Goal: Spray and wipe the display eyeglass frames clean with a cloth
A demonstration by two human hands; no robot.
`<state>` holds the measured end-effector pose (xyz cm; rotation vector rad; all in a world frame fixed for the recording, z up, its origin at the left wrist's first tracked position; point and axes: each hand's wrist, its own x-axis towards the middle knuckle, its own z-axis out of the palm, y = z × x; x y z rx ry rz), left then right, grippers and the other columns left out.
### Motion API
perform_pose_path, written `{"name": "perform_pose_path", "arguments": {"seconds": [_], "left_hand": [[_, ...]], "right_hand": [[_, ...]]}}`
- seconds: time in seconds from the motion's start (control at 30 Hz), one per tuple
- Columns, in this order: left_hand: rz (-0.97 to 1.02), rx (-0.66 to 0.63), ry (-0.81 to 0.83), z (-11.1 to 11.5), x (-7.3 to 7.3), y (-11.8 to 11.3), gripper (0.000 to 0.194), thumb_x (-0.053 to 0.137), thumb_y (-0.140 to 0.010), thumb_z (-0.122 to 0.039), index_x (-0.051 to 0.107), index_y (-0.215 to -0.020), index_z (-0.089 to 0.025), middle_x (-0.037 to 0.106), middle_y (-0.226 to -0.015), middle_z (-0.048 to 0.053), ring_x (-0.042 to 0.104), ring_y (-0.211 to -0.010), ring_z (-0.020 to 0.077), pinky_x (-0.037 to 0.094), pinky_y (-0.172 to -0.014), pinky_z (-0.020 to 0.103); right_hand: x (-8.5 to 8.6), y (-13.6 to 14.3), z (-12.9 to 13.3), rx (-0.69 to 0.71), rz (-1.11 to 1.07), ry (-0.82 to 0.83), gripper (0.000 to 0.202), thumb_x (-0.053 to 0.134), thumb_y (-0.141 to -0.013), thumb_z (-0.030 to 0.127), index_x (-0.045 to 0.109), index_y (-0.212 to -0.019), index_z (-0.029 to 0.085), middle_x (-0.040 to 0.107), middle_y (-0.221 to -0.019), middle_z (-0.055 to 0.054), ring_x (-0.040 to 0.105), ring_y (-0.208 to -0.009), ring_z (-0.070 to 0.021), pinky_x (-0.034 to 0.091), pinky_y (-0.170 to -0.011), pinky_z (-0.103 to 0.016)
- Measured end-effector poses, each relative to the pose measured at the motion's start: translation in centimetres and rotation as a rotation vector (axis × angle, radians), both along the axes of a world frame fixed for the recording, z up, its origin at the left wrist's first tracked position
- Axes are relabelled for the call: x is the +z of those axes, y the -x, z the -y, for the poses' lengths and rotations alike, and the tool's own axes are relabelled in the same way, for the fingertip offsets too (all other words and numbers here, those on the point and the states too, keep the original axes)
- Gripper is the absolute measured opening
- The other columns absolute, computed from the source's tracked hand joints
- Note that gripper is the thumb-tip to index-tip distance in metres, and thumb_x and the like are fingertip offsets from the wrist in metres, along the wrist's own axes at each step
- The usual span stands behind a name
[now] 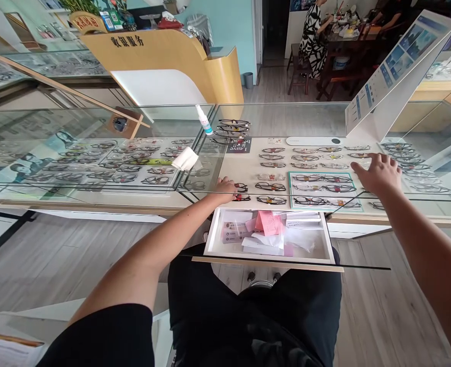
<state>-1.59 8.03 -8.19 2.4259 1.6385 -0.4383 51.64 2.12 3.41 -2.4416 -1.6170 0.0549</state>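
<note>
My left hand [226, 187] is at the front of the glass display counter [256, 114], beside a pair of glasses [242, 187]; its fingers are partly hidden, so its grip is unclear. Over the counter's right part, my right hand [381, 173] is spread with nothing in it. Between them, rows of glasses [270, 186] and a teal-edged tray [291, 189] with more frames show inside the counter. Below, an open white drawer [211, 239] holds pink slips [268, 223] and white papers [262, 243].
A white spray bottle [204, 121], a crumpled tissue [185, 159] and stacked glasses [233, 126] are on the glass. A folded display board [399, 71] stands at right. Behind are a cashier desk [156, 51] and a seated person [312, 41].
</note>
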Motion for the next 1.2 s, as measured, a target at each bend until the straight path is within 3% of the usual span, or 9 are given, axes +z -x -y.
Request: {"name": "perform_pose_path", "arguments": {"seconds": [0.37,0.43,0.57,0.83,1.2], "left_hand": [[0.023,-0.004,-0.022,-0.6,1.4,0.3,0.018,0.078,-0.092,-0.036,0.088,-0.097,-0.023,0.082,-0.127,0.016,0.059,-0.138,0.0428,0.040,-0.113,0.052],[0.019,0.002,-0.056,-1.2,1.5,0.2,0.019,0.074,-0.092,-0.025,0.085,-0.107,-0.023,0.082,-0.126,0.016,0.061,-0.137,0.0413,0.041,-0.111,0.051],[0.007,0.001,-0.123,-2.5,1.2,-0.5,0.041,0.063,-0.092,-0.010,0.074,-0.131,-0.018,0.081,-0.122,0.021,0.063,-0.135,0.0407,0.042,-0.108,0.051],[-0.002,-0.039,-0.159,-3.5,0.5,-1.6,0.035,0.062,-0.096,-0.011,0.067,-0.129,-0.017,0.077,-0.117,0.025,0.066,-0.131,0.0422,0.042,-0.110,0.052],[-0.009,-0.067,-0.129,-3.5,-0.7,-1.0,0.034,0.069,-0.095,-0.017,0.066,-0.130,-0.016,0.076,-0.110,0.025,0.068,-0.127,0.0434,0.042,-0.116,0.054]], "right_hand": [[-0.5,-0.5,-0.2,0.006,0.009,-0.001,0.097,0.038,-0.102,0.079,0.049,-0.174,0.015,0.047,-0.182,-0.027,0.043,-0.167,-0.0511,0.038,-0.136,-0.068],[-0.7,-0.7,-0.3,0.011,0.001,-0.012,0.095,0.038,-0.102,0.080,0.050,-0.172,0.016,0.047,-0.181,-0.027,0.042,-0.166,-0.0511,0.037,-0.136,-0.069],[-0.7,-0.6,-0.3,0.007,0.000,-0.014,0.093,0.038,-0.102,0.078,0.051,-0.171,0.017,0.047,-0.181,-0.026,0.042,-0.166,-0.0490,0.037,-0.137,-0.068],[-0.3,-0.1,0.0,0.013,-0.020,-0.018,0.093,0.040,-0.103,0.078,0.049,-0.172,0.017,0.047,-0.181,-0.026,0.042,-0.166,-0.0483,0.036,-0.137,-0.067],[0.3,0.1,0.1,0.008,-0.023,0.015,0.096,0.038,-0.103,0.078,0.047,-0.176,0.016,0.046,-0.183,-0.025,0.041,-0.167,-0.0478,0.035,-0.138,-0.066]]}}
